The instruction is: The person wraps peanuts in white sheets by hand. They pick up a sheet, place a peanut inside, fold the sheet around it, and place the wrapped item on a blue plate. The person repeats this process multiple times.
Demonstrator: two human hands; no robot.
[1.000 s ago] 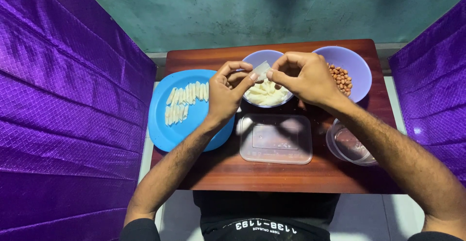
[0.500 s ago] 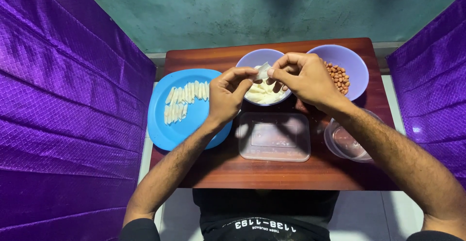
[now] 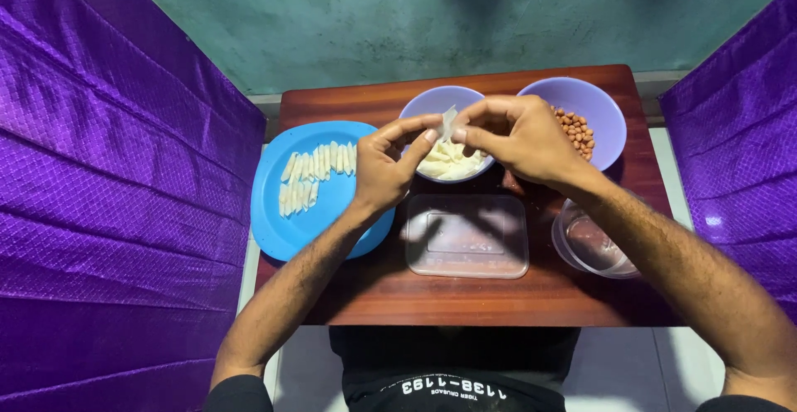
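Observation:
My left hand (image 3: pixel 388 163) and my right hand (image 3: pixel 521 138) meet above a lilac bowl (image 3: pixel 425 103) and pinch one thin, pale dough sheet (image 3: pixel 448 121) between their fingertips. More pale sheets (image 3: pixel 448 163) lie in that bowl under the hands. Left of my left hand, a blue plate (image 3: pixel 286 229) carries several pale rolled sticks (image 3: pixel 314 173) laid side by side. Behind my right hand stands a second lilac bowl (image 3: pixel 598 105) with brown peanuts (image 3: pixel 576 128) in it.
A small brown wooden table (image 3: pixel 465 296) bears everything. A clear rectangular lid (image 3: pixel 466 236) lies flat at its middle, a clear round container (image 3: pixel 594 243) stands at the right front. Purple quilted cloth (image 3: pixel 108 188) hangs on both sides; a teal wall rises behind.
Both hands have lifted slightly and drawn closer together over the bowl, still pinching the pale sheet. Nothing else on the table has moved.

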